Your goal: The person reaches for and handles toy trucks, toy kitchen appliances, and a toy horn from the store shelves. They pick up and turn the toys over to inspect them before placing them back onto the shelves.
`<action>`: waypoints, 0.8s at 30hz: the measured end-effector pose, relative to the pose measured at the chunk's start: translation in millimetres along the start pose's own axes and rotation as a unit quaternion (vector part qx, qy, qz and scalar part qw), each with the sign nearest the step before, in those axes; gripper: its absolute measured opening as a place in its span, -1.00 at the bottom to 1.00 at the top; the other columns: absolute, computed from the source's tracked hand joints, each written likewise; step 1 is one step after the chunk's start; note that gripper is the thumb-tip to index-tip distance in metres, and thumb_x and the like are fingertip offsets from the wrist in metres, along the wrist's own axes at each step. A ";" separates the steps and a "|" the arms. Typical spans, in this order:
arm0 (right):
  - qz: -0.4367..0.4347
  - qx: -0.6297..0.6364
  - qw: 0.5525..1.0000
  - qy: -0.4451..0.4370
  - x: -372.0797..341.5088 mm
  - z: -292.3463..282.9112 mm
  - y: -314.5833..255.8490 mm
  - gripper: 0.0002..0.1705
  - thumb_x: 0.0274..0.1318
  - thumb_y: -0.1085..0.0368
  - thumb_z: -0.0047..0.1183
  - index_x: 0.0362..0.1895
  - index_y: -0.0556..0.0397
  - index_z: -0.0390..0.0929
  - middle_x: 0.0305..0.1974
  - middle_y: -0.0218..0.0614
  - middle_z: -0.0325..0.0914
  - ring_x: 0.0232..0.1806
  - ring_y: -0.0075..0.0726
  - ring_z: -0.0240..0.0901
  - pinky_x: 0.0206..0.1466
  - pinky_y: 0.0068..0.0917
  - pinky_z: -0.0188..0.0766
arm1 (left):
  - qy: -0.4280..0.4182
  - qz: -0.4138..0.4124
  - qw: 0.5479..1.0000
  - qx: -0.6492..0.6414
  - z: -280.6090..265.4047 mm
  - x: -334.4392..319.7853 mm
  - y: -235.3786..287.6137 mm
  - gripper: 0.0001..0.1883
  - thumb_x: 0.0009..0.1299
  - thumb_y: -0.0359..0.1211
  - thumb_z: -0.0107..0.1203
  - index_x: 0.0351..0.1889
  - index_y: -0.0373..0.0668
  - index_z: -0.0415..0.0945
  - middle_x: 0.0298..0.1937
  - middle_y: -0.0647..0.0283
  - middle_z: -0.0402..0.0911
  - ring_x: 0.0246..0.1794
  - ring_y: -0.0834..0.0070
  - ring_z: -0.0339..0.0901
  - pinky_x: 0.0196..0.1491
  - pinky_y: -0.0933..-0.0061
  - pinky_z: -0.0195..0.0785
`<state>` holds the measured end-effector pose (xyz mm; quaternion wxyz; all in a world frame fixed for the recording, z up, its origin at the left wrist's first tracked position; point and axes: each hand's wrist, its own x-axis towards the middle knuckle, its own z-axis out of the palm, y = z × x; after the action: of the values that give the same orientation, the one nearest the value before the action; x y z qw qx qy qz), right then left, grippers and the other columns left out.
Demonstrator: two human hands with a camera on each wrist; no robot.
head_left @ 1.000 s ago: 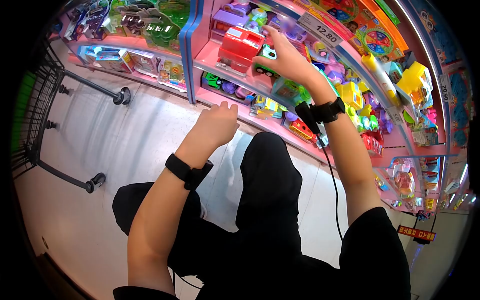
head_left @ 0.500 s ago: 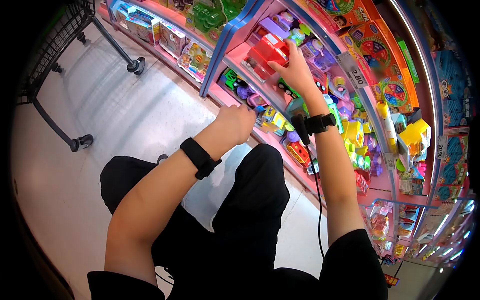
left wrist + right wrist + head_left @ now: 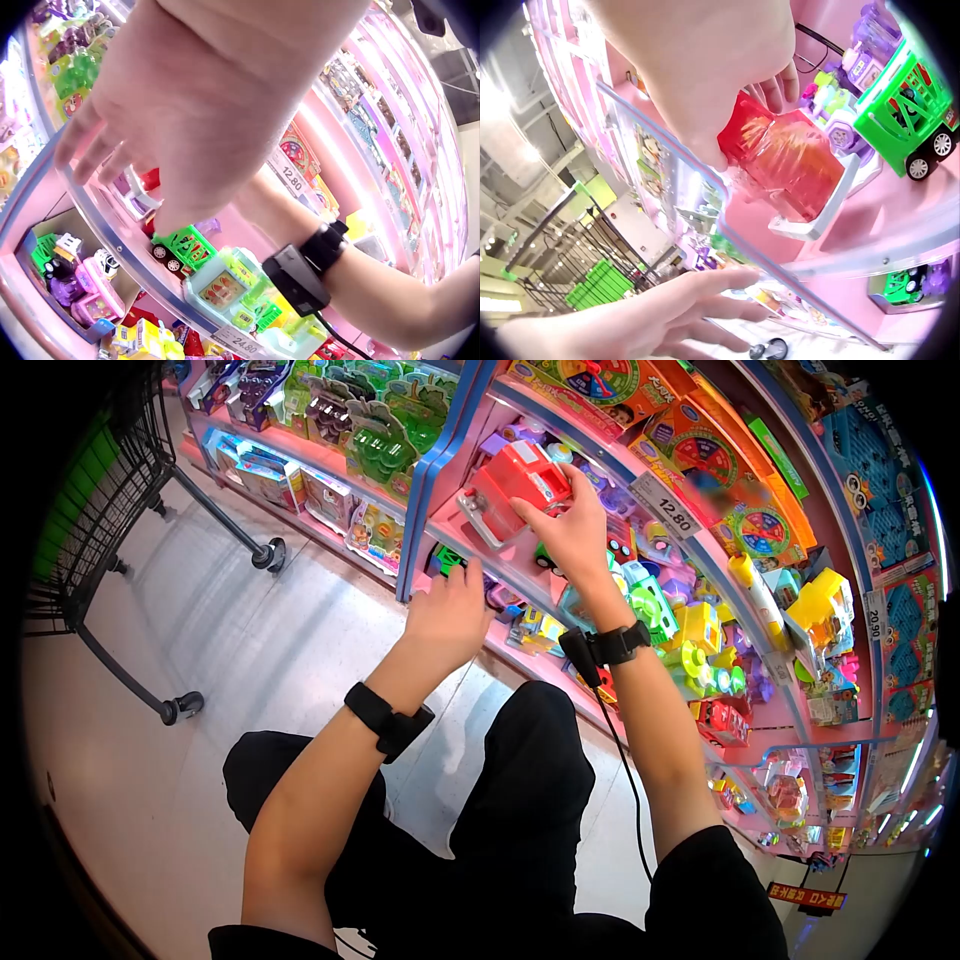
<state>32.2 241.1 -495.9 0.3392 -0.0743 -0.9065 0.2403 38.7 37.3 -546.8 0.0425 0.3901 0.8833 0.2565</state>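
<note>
Right hand [image 3: 575, 538]: thumb and fingers pinching the red toy [image 3: 518, 482]. Red toy: tilted, at the pink shelf [image 3: 870, 217], near a green truck [image 3: 879, 112]. Left hand [image 3: 450, 618]: fingers slightly spread, holding nothing, before the shelf's edge.

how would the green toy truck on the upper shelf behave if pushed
The green toy truck would probably roll, since its wheels stand on the shelf. Its open lattice sides look like stiff plastic, so it's likely light for its size.

Shelf lights [image 3: 337, 161] v. bright, glary (edges warped).
</note>
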 end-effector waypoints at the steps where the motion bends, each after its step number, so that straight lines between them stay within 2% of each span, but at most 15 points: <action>1: 0.027 0.039 0.999 -0.011 -1.8 -9.8 -7.3 -0.13 -0.17 0.06 0.44 0.21 0.23 0.40 -0.05 -0.07 0.60 -0.06 -0.13 0.58 0.02 -0.28 0.50 | 0.036 -0.031 0.998 -0.038 -1.9 4.3 0.7 -0.37 0.42 -0.16 0.12 0.32 -0.30 0.19 0.01 -0.13 0.50 0.04 -0.05 0.52 0.01 0.03 0.46; 3: 0.081 0.118 0.989 -0.030 -8.0 -27.5 -19.5 -0.12 -0.17 0.06 0.46 0.19 0.26 0.40 -0.11 -0.09 0.62 -0.16 -0.22 0.60 -0.07 -0.33 0.53 | 0.107 -0.091 0.984 -0.114 -6.2 17.0 0.5 -0.35 0.44 -0.16 0.10 0.36 -0.31 0.15 0.00 -0.16 0.50 0.00 -0.06 0.53 0.00 0.05 0.45; 4: 0.113 0.147 0.982 -0.030 -12.8 -28.7 -14.6 -0.16 -0.13 0.07 0.47 0.18 0.24 0.41 -0.17 -0.19 0.65 -0.25 -0.41 0.58 -0.19 -0.43 0.54 | 0.144 -0.084 0.974 -0.155 4.2 28.2 -10.7 -0.33 0.51 -0.02 -0.01 0.38 -0.32 0.14 0.01 -0.11 0.54 -0.05 0.01 0.57 -0.05 0.08 0.47; 6: 0.188 0.271 0.942 -0.058 -21.3 -33.2 -7.2 -0.20 -0.09 0.09 0.46 0.19 0.21 0.41 -0.13 -0.23 0.64 -0.22 -0.44 0.58 -0.19 -0.47 0.53 | 0.088 -0.153 0.923 -0.342 17.6 46.9 -32.7 -0.27 0.54 0.12 -0.17 0.39 -0.31 0.12 0.05 -0.06 0.55 0.00 0.06 0.58 -0.06 0.11 0.49; 7: 0.223 0.332 0.914 -0.073 -24.9 -36.9 -10.6 -0.22 -0.06 0.11 0.45 0.19 0.19 0.42 -0.11 -0.25 0.63 -0.21 -0.46 0.58 -0.19 -0.49 0.53 | 0.025 -0.164 0.861 -0.480 2.2 43.3 -22.6 -0.21 0.52 0.23 -0.34 0.40 -0.27 0.13 0.11 -0.02 0.54 0.03 0.13 0.58 -0.05 0.13 0.52; 8: 0.248 0.345 0.902 -0.076 -29.9 -43.0 -15.2 -0.28 0.01 0.19 0.42 0.22 0.17 0.39 -0.06 -0.33 0.60 -0.15 -0.50 0.56 -0.16 -0.56 0.53 | -0.034 -0.193 0.778 -0.597 -13.8 39.4 -12.1 -0.13 0.51 0.34 -0.51 0.41 -0.23 0.14 0.18 0.03 0.52 0.06 0.20 0.59 -0.05 0.15 0.54; 11: 0.276 0.460 0.839 -0.095 -47.1 -49.6 -4.4 -0.28 0.03 0.35 0.37 0.27 0.16 0.32 0.10 -0.28 0.52 0.02 -0.42 0.54 -0.03 -0.51 0.54 | -0.113 -0.192 0.639 -0.736 -34.4 28.4 8.8 -0.15 0.49 0.37 -0.56 0.41 -0.09 0.21 0.25 0.06 0.47 0.02 0.24 0.60 -0.02 0.11 0.55; 14: 0.244 0.530 0.803 -0.119 -53.0 -64.3 -2.5 -0.23 0.04 0.51 0.30 0.34 0.07 0.25 0.23 -0.25 0.41 0.19 -0.36 0.45 0.12 -0.43 0.50 | -0.150 -0.195 0.554 -0.795 -38.0 26.7 8.8 -0.19 0.49 0.38 -0.52 0.41 0.04 0.23 0.28 0.13 0.44 0.01 0.30 0.57 0.03 0.12 0.51; 17: 0.195 0.572 0.781 -0.156 -58.0 -70.3 4.0 -0.18 0.02 0.58 0.26 0.38 -0.01 0.20 0.29 -0.23 0.35 0.26 -0.33 0.39 0.21 -0.34 0.47 | -0.096 -0.187 0.579 -0.787 -39.0 33.6 6.2 -0.26 0.49 0.33 -0.32 0.43 0.06 0.20 0.28 0.21 0.46 0.13 0.31 0.52 0.13 0.18 0.44; 18: 0.204 0.572 0.777 -0.165 -58.9 -71.3 8.3 -0.11 0.02 0.61 0.23 0.43 -0.06 0.14 0.26 -0.24 0.37 0.23 -0.33 0.41 0.19 -0.32 0.49 | -0.075 -0.182 0.595 -0.779 -38.7 34.9 6.3 -0.29 0.49 0.28 -0.24 0.43 0.06 0.20 0.26 0.24 0.47 0.13 0.36 0.50 0.13 0.22 0.41; 20: 0.252 0.514 0.797 -0.194 -62.6 -73.0 18.5 -0.05 0.02 0.61 0.22 0.47 -0.07 0.08 0.25 -0.23 0.37 0.23 -0.33 0.42 0.18 -0.31 0.49 | -0.032 -0.170 0.625 -0.761 -37.7 36.9 6.5 -0.32 0.48 0.20 -0.08 0.43 0.05 0.20 0.22 0.32 0.49 0.14 0.45 0.48 0.14 0.30 0.36; 21: 0.275 0.483 0.805 -0.209 -61.7 -74.2 16.2 -0.03 0.02 0.61 0.21 0.49 -0.07 0.05 0.25 -0.23 0.37 0.22 -0.33 0.42 0.18 -0.31 0.49 | -0.042 -0.149 0.647 -0.747 -37.5 37.1 6.7 -0.32 0.46 0.16 -0.03 0.42 0.04 0.21 0.20 0.35 0.50 0.11 0.49 0.47 0.11 0.31 0.35; 22: 0.274 0.471 0.806 -0.230 -61.6 -80.2 9.1 0.03 0.05 0.56 0.22 0.54 -0.11 -0.05 0.25 -0.25 0.37 0.19 -0.32 0.44 0.16 -0.31 0.51 | -0.051 -0.128 0.667 -0.732 -37.0 36.5 6.9 -0.33 0.45 0.13 0.02 0.42 0.04 0.21 0.17 0.38 0.50 0.09 0.54 0.46 0.08 0.33 0.34; 23: 0.265 0.473 0.806 -0.236 -63.7 -81.7 8.7 0.03 0.06 0.53 0.23 0.54 -0.12 -0.07 0.24 -0.25 0.37 0.19 -0.32 0.44 0.17 -0.29 0.51 | -0.062 -0.107 0.687 -0.717 -36.0 36.6 6.4 -0.32 0.44 0.09 0.07 0.42 0.03 0.22 0.15 0.42 0.51 0.06 0.58 0.45 0.06 0.34 0.33; 24: 0.257 0.475 0.805 -0.243 -65.8 -83.3 8.7 0.04 0.07 0.51 0.24 0.55 -0.12 -0.08 0.24 -0.26 0.38 0.18 -0.32 0.44 0.17 -0.27 0.51 | -0.067 -0.118 0.687 -0.714 -35.2 37.7 5.9 -0.18 0.33 0.03 0.23 0.43 -0.14 0.13 0.30 0.20 0.38 0.29 0.43 0.34 0.30 0.29 0.15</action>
<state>136.1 261.2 -483.8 0.0262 -0.0735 -0.6792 0.7298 6.9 52.6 -508.8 0.3969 0.1502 0.4669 0.7758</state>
